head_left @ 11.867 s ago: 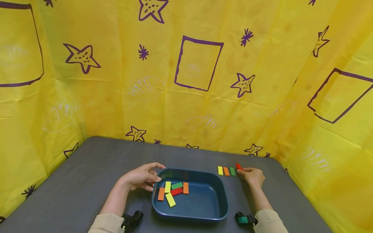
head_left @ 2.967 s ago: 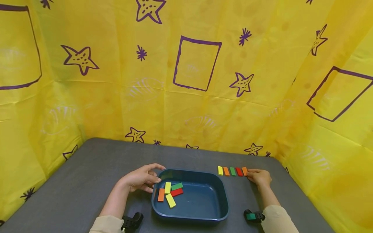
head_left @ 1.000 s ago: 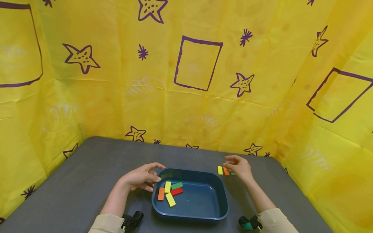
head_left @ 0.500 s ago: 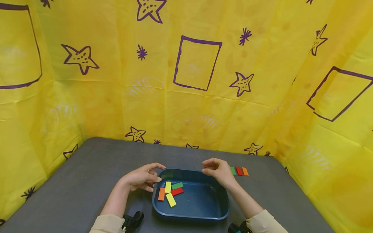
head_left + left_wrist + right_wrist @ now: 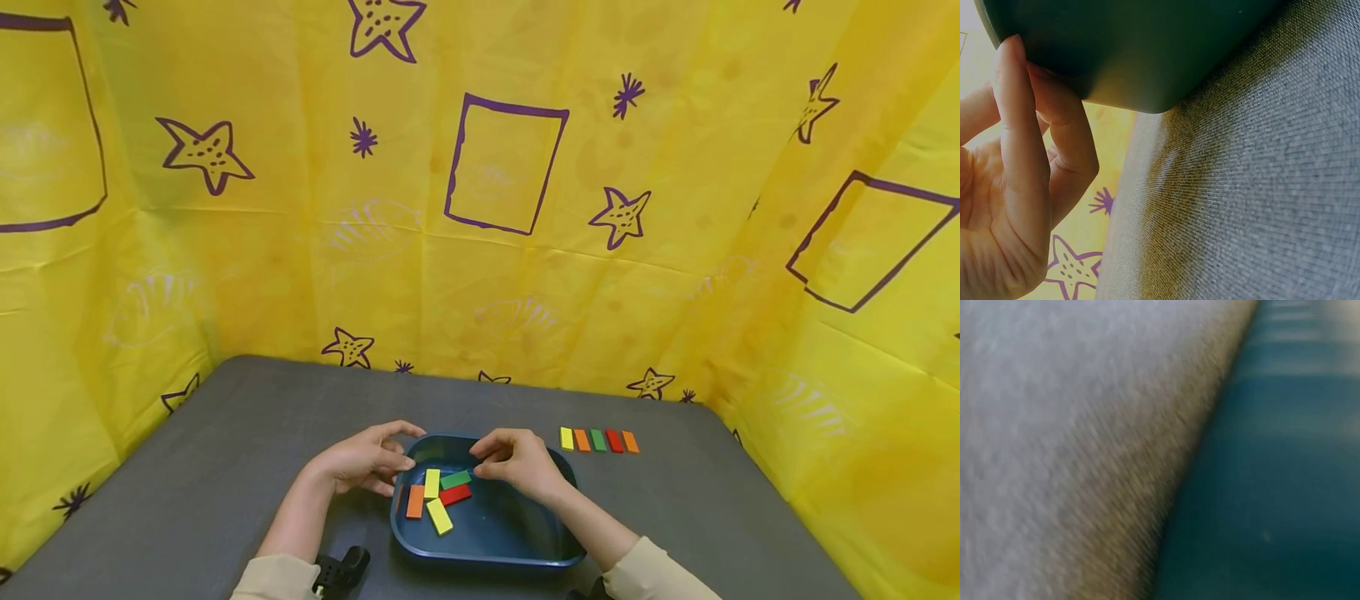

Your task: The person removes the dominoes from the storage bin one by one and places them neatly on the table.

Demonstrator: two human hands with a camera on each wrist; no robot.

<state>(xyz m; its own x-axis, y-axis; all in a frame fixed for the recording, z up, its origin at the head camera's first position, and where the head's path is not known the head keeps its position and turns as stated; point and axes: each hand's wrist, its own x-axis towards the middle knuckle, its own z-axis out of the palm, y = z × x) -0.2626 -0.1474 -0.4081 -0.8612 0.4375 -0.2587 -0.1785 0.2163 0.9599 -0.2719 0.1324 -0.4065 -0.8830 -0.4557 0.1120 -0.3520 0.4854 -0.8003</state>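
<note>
A dark blue plastic tub [image 5: 489,560] sits on the grey table in the head view. Inside, at its left, lie two yellow blocks [image 5: 439,516], an orange block [image 5: 415,502], a green block [image 5: 455,479] and a red block [image 5: 455,494]. My left hand [image 5: 367,458] holds the tub's left rim; the left wrist view has its thumb and a bent finger against the wall. My right hand [image 5: 517,462] hovers over the tub, right of the green block, fingers loosely bent with nothing visible between them. The right wrist view is blurred and shows only the tub wall [image 5: 1272,475] and tabletop.
Right of the tub, a spaced row runs from a yellow block [image 5: 566,438] through an orange block [image 5: 582,440], a green block [image 5: 597,440] and a red block [image 5: 615,441] to another orange block [image 5: 631,442]. A yellow curtain [image 5: 300,275] encloses the table [image 5: 247,433].
Earlier, my right hand set red and then orange at the row's right end; the tub's second orange block left it. Since then that hand has swung left over the tub. My left hand stayed.
</note>
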